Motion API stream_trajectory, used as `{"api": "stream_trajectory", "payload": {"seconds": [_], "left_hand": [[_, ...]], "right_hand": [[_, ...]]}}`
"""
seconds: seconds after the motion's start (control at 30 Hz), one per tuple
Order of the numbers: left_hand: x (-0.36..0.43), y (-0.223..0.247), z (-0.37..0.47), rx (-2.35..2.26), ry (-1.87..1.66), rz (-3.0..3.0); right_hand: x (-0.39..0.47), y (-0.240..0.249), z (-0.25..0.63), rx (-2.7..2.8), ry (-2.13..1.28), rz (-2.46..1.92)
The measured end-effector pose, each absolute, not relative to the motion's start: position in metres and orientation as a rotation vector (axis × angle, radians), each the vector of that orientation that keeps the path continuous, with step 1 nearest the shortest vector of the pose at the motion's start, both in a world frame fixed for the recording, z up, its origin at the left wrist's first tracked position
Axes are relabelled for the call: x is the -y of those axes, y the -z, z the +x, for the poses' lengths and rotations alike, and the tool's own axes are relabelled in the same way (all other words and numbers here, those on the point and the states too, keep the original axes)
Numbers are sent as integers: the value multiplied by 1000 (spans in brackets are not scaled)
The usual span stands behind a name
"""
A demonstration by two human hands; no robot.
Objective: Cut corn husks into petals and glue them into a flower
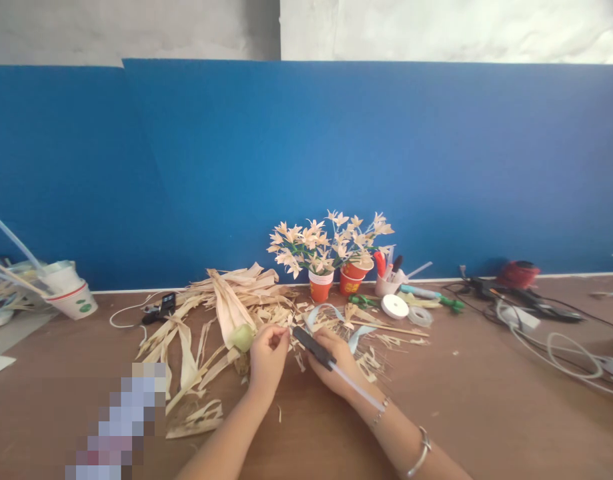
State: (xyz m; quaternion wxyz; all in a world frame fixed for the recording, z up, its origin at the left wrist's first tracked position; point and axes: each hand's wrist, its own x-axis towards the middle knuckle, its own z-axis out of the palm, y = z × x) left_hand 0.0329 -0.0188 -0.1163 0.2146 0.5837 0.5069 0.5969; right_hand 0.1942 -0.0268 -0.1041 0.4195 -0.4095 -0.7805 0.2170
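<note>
In the head view my right hand (333,360) is closed around a black glue gun (313,348). A translucent glue stick (359,387) runs from its back end toward my wrist. The gun's front end points up and left, close to the fingertips of my left hand (270,353). Thumb and forefinger of that hand are pinched together; a tiny pale bit may be between them, too small to name. Beside the left hand lie dry corn husks (231,300), one with a pale green end (242,338). Husk scraps (369,363) are scattered beyond and around the right hand.
Husk flowers (311,240) stand in red paper cups (320,288) at the back. Nearby are a white tape roll (395,307), a clear roll (420,317) and a tool cup (387,287). Cables (551,353) lie right; a white cup (73,300) tilts left. A blue panel (366,147) closes the back.
</note>
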Motion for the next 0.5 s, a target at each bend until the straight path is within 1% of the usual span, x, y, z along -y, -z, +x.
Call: {"api": "stream_trajectory", "payload": {"seconds": [0.5], "left_hand": [[19, 115, 33, -1405, -1667, 1613]], "right_hand": [[26, 105, 195, 1976, -520, -1030]]}}
